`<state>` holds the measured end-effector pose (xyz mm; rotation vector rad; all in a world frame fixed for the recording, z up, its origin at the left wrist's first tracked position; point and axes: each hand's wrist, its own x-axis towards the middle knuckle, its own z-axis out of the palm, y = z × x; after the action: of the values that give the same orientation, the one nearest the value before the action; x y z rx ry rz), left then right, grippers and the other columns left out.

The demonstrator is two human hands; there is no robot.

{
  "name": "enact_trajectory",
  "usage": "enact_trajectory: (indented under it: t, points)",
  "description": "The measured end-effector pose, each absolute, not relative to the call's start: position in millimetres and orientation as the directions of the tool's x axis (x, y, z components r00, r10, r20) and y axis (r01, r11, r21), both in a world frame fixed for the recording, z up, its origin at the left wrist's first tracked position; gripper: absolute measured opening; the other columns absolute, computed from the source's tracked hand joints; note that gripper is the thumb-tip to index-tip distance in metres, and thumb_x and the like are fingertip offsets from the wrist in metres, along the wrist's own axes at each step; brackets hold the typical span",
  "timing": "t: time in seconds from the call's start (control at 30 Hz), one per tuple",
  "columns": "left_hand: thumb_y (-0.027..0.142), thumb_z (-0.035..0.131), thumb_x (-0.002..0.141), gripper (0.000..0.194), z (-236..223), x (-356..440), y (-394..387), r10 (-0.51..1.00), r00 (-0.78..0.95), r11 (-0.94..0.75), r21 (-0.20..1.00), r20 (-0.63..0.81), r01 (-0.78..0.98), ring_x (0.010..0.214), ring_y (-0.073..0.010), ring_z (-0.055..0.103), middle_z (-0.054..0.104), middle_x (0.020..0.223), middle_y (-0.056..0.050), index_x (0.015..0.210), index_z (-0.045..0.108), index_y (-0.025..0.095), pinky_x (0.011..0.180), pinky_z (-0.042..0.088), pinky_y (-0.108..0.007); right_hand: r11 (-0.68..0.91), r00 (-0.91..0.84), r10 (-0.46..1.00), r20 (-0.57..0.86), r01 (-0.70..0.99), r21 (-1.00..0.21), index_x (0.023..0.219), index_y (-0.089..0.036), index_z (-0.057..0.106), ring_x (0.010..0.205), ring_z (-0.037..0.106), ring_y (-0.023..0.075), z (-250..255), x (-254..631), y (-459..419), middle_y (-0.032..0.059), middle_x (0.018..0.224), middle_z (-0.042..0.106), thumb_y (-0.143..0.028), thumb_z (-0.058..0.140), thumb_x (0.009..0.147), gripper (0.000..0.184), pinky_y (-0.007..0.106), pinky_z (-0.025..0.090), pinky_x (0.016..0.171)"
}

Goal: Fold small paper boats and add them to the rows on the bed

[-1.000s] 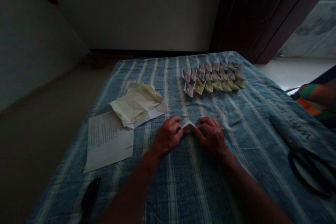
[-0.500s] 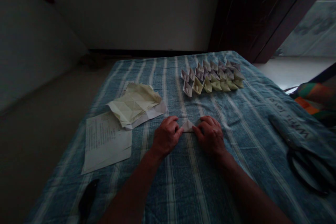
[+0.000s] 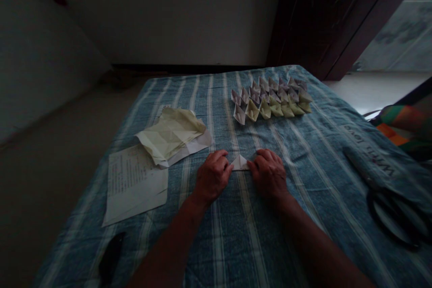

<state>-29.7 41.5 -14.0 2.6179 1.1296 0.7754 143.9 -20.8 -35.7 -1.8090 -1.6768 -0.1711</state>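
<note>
Filling the view below a dark wooden door (image 3: 320,13), a striped blue cloth (image 3: 232,247) carries black-handled scissors (image 3: 393,218) near its right edge, a crumpled yellowish paper (image 3: 170,137) and a written sheet (image 3: 133,184) toward its left edge, and rows of folded paper boats (image 3: 270,103) near its far edge. A small white paper triangle (image 3: 240,163) sits mid-cloth between the half-curled left hand (image 3: 212,177) and right hand (image 3: 268,173), fingertips at its corners; whether they grip it, I cannot tell.

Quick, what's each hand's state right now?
Left hand: closed, holding the left corner of the folded paper triangle.
Right hand: closed, holding its right corner.
</note>
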Motion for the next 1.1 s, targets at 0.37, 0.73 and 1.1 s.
enact_trajectory:
  t: [0.37,0.73,1.1]
  points:
    - [0.014,0.051,0.087,0.011,-5,-24,28,0.67,0.608,-0.699,0.087,0.426,0.71,0.094,-0.0241,0.06,0.065,0.107,-0.012,0.086,0.062,0.017,0.082,0.053,-0.038,0.015,0.161,0.87,0.466,0.936,-0.351,0.071,-0.021,0.057,0.093,0.052,0.0251,-33,142,-20,0.0083,0.09,0.061,-0.024,0.055,0.089,0.019,0.039,0.04,0.081]
    - [0.035,0.045,0.093,0.05,-15,-7,-17,0.645,0.715,-0.749,0.04,0.268,0.661,0.134,-0.0299,0.042,0.048,0.143,-0.017,0.137,0.045,0.011,0.109,0.035,-0.05,0.013,0.15,0.861,0.486,0.949,-0.316,0.067,-0.022,0.055,0.087,0.05,0.0244,-29,139,-18,0.0076,0.083,0.06,-0.023,0.055,0.09,0.023,0.038,0.039,0.078]
    - [0.05,0.044,0.092,0.061,-30,-19,-11,0.665,0.725,-0.743,0.063,0.181,0.666,0.139,-0.0282,0.035,0.039,0.15,-0.014,0.144,0.035,0.018,0.112,0.027,-0.051,0.016,0.159,0.873,0.46,0.935,-0.353,0.069,-0.021,0.057,0.092,0.052,0.0235,-32,143,-19,0.0076,0.089,0.061,-0.022,0.06,0.087,0.018,0.037,0.041,0.081]
